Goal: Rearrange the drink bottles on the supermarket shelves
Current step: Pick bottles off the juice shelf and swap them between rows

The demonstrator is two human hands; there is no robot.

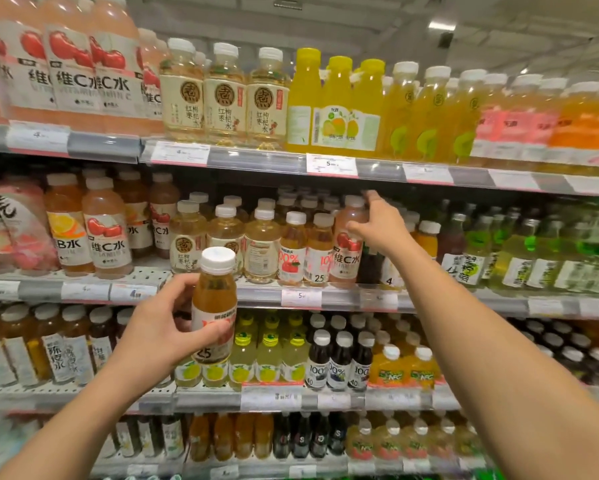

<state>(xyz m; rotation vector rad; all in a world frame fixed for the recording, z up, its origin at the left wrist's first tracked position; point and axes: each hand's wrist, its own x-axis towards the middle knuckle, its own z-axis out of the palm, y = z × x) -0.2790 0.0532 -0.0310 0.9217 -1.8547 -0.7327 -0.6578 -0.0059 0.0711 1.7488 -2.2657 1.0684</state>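
Observation:
My left hand (159, 327) holds an amber juice bottle (214, 299) with a white cap and a "25" label, upright in front of the shelves. My right hand (377, 226) reaches up to the second shelf and grips a pink vitamin C water bottle (348, 251) by its upper part. That pink bottle stands at the shelf front next to two apple juice bottles (306, 251) with "100%" labels. Pale jujube drink bottles (222, 233) stand to their left.
The second shelf's rail with price tags (301, 297) runs below the bottles. The top shelf (256, 157) carries pink, pale and yellow drinks. Green-labelled bottles (519, 251) crowd the right side. Lower shelves hold dark juice bottles (339, 362) and lemon drinks (267, 355).

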